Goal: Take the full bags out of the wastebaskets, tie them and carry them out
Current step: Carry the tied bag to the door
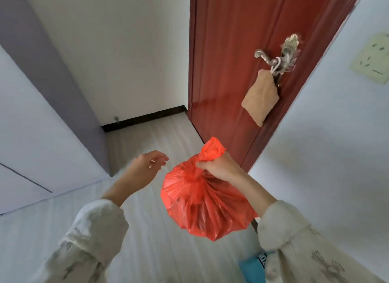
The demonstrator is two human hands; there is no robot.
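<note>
Left hand (147,167): empty, fingers loosely curled, raised left of the red door (242,51), well apart from it. Orange bag (202,200): knotted, hanging upright below the door's handle (271,57). Right hand (219,167): fist round the bag's neck, nearer the handle, which lies up and to its right.

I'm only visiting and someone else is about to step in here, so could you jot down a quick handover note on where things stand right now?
Right hand: grips the gathered neck of the red bag just above its knot, bag hanging clear of the floor.
Left hand: holds nothing, fingers loosely curled, raised beside the bag.
Done: this bag is out of its wastebasket and tied.
Left: carry it out. The red door stands just ahead, with a tan pouch hanging from its handle. No wastebasket or other bags are in view, so I cannot tell if more remain.
</note>
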